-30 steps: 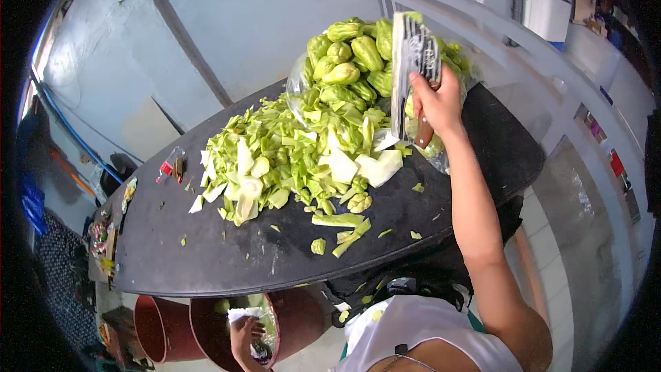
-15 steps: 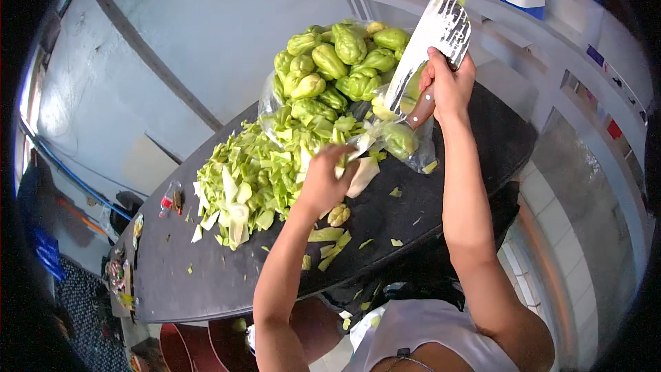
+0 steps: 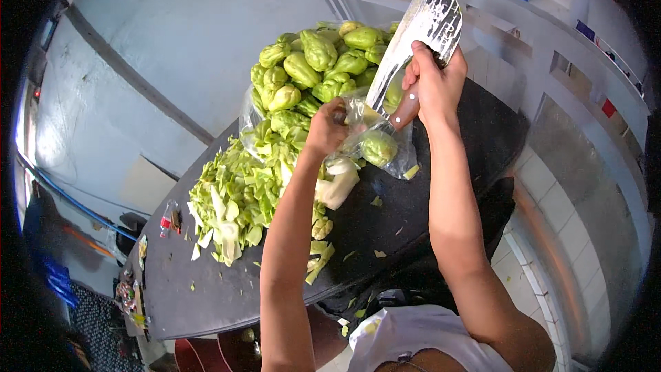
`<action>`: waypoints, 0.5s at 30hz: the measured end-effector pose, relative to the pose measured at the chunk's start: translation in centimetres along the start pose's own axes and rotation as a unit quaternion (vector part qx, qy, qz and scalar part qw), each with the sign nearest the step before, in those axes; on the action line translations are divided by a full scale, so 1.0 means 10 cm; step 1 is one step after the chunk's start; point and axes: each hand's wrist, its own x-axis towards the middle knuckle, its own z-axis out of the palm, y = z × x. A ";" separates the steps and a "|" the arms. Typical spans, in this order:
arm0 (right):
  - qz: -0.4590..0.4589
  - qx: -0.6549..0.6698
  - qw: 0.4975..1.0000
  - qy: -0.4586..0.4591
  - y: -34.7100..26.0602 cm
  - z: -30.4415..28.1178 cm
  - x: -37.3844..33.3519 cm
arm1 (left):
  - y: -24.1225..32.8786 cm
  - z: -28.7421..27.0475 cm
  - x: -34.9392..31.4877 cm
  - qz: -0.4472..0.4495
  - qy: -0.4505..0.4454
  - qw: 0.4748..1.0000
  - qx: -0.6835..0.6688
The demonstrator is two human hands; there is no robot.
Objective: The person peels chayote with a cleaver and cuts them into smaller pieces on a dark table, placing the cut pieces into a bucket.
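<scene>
My right hand (image 3: 441, 86) grips a large cleaver (image 3: 417, 38) by its brown wooden handle. The blade points up and away, streaked with pale residue, and a green scrap sticks near its tip. My left hand (image 3: 326, 128) is closed at the edge of a clear plastic bag (image 3: 394, 155), fingers curled on the film. Inside the bag and behind it lies a big heap of green chayotes (image 3: 318, 52); one chayote (image 3: 379, 147) shows through the film below the cleaver handle. Chopped green pieces (image 3: 237, 182) are piled left of my left forearm.
Everything rests on a dark table (image 3: 200, 296) with a curved edge. Loose scraps and a small pale chayote (image 3: 321, 228) lie near its front. A small red-labelled bottle (image 3: 166, 220) lies at the left. A white railing (image 3: 544, 89) stands to the right, a pale wall behind.
My left hand has moved up and away from the chopped pieces to the bag's edge. The cleaver stays raised in my right hand, and the view has shifted slightly.
</scene>
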 end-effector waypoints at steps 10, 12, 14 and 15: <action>0.002 -0.009 1.000 0.000 0.00 0.00 0.00 | 0.51 0.32 0.21 0.063 0.037 0.906 0.417; 0.003 -0.011 1.000 0.002 -0.01 -0.02 0.04 | 0.67 0.28 0.24 -0.018 -0.002 0.931 0.365; 0.011 -0.002 1.000 -0.004 0.01 0.02 -0.02 | 0.52 0.21 0.20 -0.083 0.029 0.931 0.353; 0.015 0.001 1.000 -0.004 0.02 0.03 -0.05 | 0.34 0.16 0.18 -0.088 0.029 0.930 0.356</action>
